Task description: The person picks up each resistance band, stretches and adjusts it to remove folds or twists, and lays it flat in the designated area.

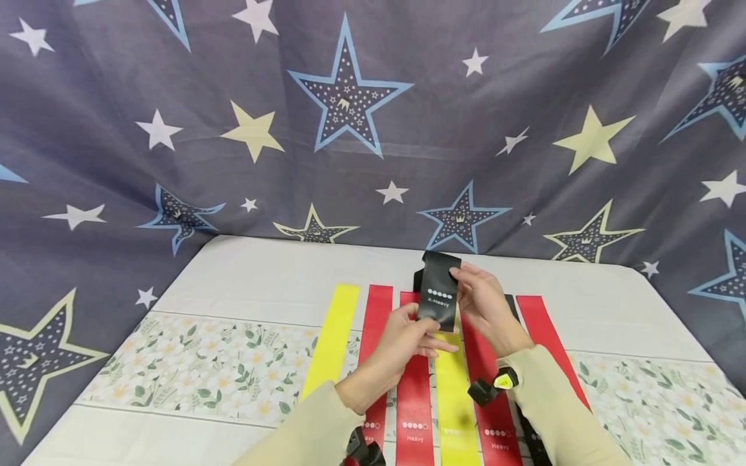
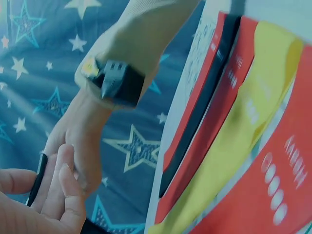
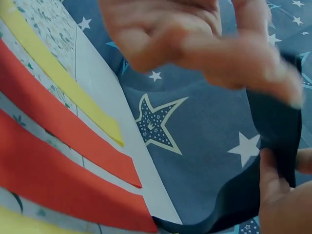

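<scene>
A black resistance band (image 1: 440,285) marked "X-Heavy" is held up above the far half of the table. My left hand (image 1: 402,343) pinches its lower end between thumb and fingers. At the upper right edge, my right hand (image 1: 484,304) grips the same band. A length of the black band (image 3: 239,190) sags from the left fingers toward the table in the right wrist view. Below the hands, a yellow band (image 1: 451,395) lies lengthwise between a red "Heavy" band (image 1: 415,382) and another red band (image 1: 495,414).
More bands lie in the row: a yellow one (image 1: 332,330) and a red one (image 1: 379,317) at left, a second black band (image 1: 533,440) and a red one (image 1: 550,336) at right. A star-patterned curtain (image 1: 350,181) hangs behind the table (image 1: 233,272).
</scene>
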`<act>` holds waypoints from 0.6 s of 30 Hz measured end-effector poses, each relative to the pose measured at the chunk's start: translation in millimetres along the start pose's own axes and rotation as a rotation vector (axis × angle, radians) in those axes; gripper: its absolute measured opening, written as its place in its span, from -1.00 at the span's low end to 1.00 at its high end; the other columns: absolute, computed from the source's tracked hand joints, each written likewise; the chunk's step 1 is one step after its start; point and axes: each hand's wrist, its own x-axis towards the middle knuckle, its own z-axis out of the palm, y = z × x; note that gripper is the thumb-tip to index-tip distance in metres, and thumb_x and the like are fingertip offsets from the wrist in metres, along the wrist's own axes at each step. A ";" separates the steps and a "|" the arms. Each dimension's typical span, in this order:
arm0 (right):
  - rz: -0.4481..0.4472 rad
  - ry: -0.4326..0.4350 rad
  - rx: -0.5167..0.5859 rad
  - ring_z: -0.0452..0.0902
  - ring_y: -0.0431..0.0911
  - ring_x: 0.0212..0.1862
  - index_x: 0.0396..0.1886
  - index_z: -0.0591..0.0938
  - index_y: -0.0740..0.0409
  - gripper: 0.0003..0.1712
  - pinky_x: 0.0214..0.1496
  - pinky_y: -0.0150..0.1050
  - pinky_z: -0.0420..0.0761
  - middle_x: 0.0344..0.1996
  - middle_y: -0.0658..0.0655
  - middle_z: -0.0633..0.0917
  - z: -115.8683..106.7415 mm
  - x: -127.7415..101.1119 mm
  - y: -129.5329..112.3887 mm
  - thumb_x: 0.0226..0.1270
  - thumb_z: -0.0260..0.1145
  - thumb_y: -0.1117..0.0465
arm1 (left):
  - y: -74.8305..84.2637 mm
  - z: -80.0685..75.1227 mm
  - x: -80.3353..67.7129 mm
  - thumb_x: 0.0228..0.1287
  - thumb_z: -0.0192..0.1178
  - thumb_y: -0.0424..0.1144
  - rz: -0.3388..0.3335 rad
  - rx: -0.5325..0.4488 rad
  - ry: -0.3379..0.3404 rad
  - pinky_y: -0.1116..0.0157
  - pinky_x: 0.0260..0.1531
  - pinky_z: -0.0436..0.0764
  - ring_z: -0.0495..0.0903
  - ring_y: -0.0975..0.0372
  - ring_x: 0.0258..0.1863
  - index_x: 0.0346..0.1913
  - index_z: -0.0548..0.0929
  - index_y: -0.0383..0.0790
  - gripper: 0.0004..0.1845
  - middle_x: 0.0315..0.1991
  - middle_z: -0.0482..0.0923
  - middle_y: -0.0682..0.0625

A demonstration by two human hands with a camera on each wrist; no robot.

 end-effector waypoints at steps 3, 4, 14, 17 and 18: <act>0.022 0.011 -0.063 0.59 -0.28 -0.48 -0.21 0.56 0.18 -0.80 -0.38 -0.47 0.57 -0.47 -0.05 0.70 -3.3 0.4 -3.1 0.40 0.01 0.43 | -3.2 5.6 -4.8 0.27 -0.03 -0.33 -0.014 -0.017 -0.063 0.46 -0.48 0.53 0.73 -0.03 -0.25 0.04 0.44 -0.34 -0.69 -0.17 0.70 -0.25; 0.030 0.017 -0.079 0.59 -0.28 -0.47 -0.18 0.53 0.19 -0.82 -0.38 -0.46 0.57 -0.47 -0.06 0.70 -4.5 0.7 -4.1 0.40 0.01 0.43 | -4.2 7.4 -6.2 0.25 -0.04 -0.34 -0.020 -0.020 -0.082 0.46 -0.48 0.52 0.72 -0.05 -0.24 0.04 0.45 -0.34 -0.69 -0.19 0.70 -0.26; 0.114 0.054 -0.049 0.60 -0.27 -0.42 -0.42 0.60 0.12 -0.73 -0.34 -0.42 0.60 -0.50 -0.05 0.69 -15.0 -1.1 -13.8 0.39 0.04 0.42 | -17.1 19.7 -19.5 0.26 0.00 -0.31 -0.104 -0.004 -0.198 0.45 -0.49 0.51 0.71 -0.11 -0.26 0.14 0.44 -0.28 -0.62 -0.20 0.69 -0.32; 0.128 0.052 -0.035 0.61 -0.27 -0.40 -0.40 0.59 0.14 -0.76 -0.31 -0.42 0.61 -0.48 -0.05 0.68 -17.0 -2.7 -15.9 0.39 0.04 0.42 | -21.3 21.3 -21.3 0.26 -0.01 -0.31 -0.097 0.038 -0.228 0.43 -0.51 0.49 0.69 -0.16 -0.27 0.15 0.46 -0.26 -0.62 -0.23 0.69 -0.33; 0.133 0.044 -0.033 0.61 -0.28 -0.39 -0.38 0.58 0.14 -0.77 -0.29 -0.42 0.61 -0.47 -0.05 0.68 -17.8 -3.0 -16.3 0.40 0.04 0.42 | -22.7 21.4 -21.8 0.26 -0.01 -0.31 -0.094 0.053 -0.237 0.42 -0.51 0.49 0.70 -0.15 -0.28 0.15 0.46 -0.25 -0.62 -0.25 0.69 -0.33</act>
